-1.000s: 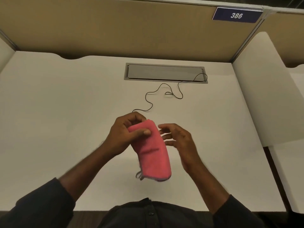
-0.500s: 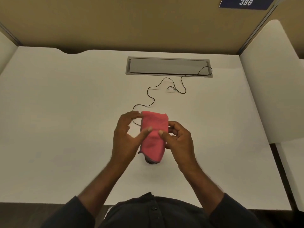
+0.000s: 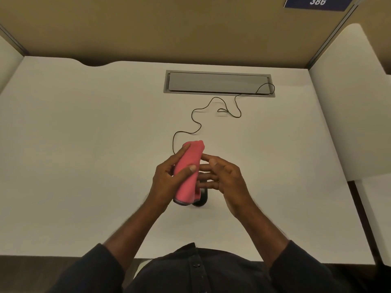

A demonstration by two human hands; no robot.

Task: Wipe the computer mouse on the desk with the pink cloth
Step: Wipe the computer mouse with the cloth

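A folded pink cloth [image 3: 188,172] stands lengthwise over the middle of the white desk [image 3: 84,144]. My left hand [image 3: 165,182] grips it, thumb across its front and fingers behind. My right hand [image 3: 226,178] is right beside it, its straight fingers reaching to the cloth's right edge. Only a small part of the dark computer mouse [image 3: 202,199] shows, under the cloth's lower end and my right fingers. I cannot tell whether the cloth touches the mouse. The thin black mouse cable [image 3: 196,123] snakes away toward the back.
The cable runs into a grey cable hatch [image 3: 218,83] set in the desk's far side. A tan partition [image 3: 148,28] closes the back, with a blue sign reading 386 [image 3: 317,2]. A white divider [image 3: 349,102] stands on the right.
The cloth hung from my left hand, then both hands pinched it. Now it is folded narrower, my right thumb is off it, and the mouse shows below.
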